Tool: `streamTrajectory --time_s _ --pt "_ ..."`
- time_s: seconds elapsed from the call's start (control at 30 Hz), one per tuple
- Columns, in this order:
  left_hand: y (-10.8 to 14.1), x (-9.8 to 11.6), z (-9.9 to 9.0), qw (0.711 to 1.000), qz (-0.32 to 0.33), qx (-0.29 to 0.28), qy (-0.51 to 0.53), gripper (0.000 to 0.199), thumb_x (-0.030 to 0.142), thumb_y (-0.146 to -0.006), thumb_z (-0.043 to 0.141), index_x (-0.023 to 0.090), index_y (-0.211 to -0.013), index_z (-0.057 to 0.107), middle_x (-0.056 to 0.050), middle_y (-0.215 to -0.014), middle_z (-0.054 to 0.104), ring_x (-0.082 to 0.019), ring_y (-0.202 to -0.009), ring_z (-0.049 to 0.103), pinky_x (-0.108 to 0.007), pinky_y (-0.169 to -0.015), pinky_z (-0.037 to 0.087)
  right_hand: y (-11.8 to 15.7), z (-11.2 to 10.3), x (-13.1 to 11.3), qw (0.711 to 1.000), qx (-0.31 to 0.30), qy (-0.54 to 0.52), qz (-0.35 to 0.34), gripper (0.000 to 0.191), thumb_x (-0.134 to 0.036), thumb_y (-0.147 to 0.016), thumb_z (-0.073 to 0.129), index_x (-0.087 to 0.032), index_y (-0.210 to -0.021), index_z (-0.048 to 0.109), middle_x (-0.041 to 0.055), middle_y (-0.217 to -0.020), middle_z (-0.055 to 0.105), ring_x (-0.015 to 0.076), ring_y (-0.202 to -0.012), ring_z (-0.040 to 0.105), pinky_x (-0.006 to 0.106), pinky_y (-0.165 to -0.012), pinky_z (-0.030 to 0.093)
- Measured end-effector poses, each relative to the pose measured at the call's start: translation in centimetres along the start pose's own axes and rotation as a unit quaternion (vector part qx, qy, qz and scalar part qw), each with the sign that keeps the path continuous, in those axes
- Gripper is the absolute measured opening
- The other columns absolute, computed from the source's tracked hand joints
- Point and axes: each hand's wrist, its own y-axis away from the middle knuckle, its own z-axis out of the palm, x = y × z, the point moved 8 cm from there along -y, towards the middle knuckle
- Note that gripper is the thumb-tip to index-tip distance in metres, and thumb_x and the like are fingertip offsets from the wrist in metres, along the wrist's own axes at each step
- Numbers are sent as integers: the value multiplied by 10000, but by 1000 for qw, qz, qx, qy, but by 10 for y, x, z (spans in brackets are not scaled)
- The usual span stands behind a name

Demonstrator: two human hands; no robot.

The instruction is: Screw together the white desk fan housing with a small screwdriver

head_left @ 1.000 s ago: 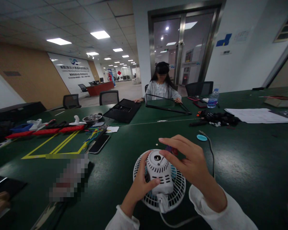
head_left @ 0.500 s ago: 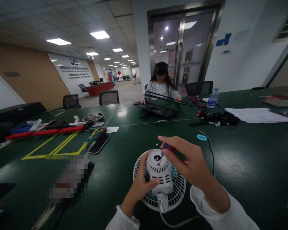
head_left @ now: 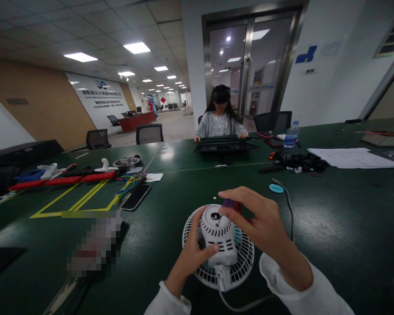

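A white fan (head_left: pixel 222 251) lies grille-down on the green table, its motor housing facing up and its cable running off to the right. My left hand (head_left: pixel 194 247) is wrapped round the housing, thumb on the near side and fingers on the left. Above the housing's right edge, my right hand (head_left: pixel 258 216) pinches the purple handle of a screwdriver (head_left: pixel 227 203) between thumb and fingers. The tool's shaft slants down to the top of the housing, beside a round opening; its tip is too small to make out.
Across the table (head_left: pixel 170 192) a person (head_left: pixel 220 118) holds a dark flat panel. A light-blue cap (head_left: pixel 276 188) and grey cable lie right of the fan. To the left are a phone (head_left: pixel 136 197), wires and a metal bowl (head_left: pixel 126 162). A bottle (head_left: pixel 291 134) stands at back right.
My right hand and the screwdriver handle have shifted slightly, while my left hand and the fan stay put. The person opposite has turned and lowered the dark panel pieces. A hand at far left has gone.
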Motion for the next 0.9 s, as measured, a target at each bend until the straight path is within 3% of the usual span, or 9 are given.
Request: streamTrajectory --time_s 0.23,0.43,0.57,0.77,0.9 --pt "0 0 1 1000 4 -3 0 787 476 -725 644 233 -1357 241 -102 -1415 294 -335 -1313 264 -484 -1088 223 2 -2 4 999 33 9 26 76 -206 -796 616 -186 -838 555 7 -746 606 109 -626 572 232 -569 484" --pt "-1 5 1 1000 11 -1 5 800 516 -711 641 216 -1345 258 -117 -1407 311 -332 -1309 276 -487 -1092 205 9 -3 13 993 89 -23 72 200 -187 -795 616 -215 -973 531 4 -805 659 109 -623 614 233 -567 515" --pt "-1 6 1 1000 14 1 -1 796 515 -709 644 221 -1343 263 -113 -1411 307 -328 -1314 268 -484 -1095 200 7 0 8 997 64 -14 43 118 -159 -809 582 -204 -917 565 21 -812 668 112 -640 614 238 -570 515" --pt "0 4 1 1000 18 -4 -4 783 502 -724 638 239 -1350 249 -97 -1411 299 -313 -1308 278 -462 -1094 212 6 -2 -1 998 33 -51 6 289 -43 -808 474 -174 -1050 559 68 -938 668 147 -857 632 283 -727 532" --pt "-1 6 1 1000 23 -2 -4 773 507 -728 633 232 -1344 255 -99 -1418 294 -319 -1314 268 -459 -1093 218 3 -3 -4 998 24 -54 -3 313 -23 -813 468 -188 -1057 576 61 -947 668 143 -875 626 287 -750 529"
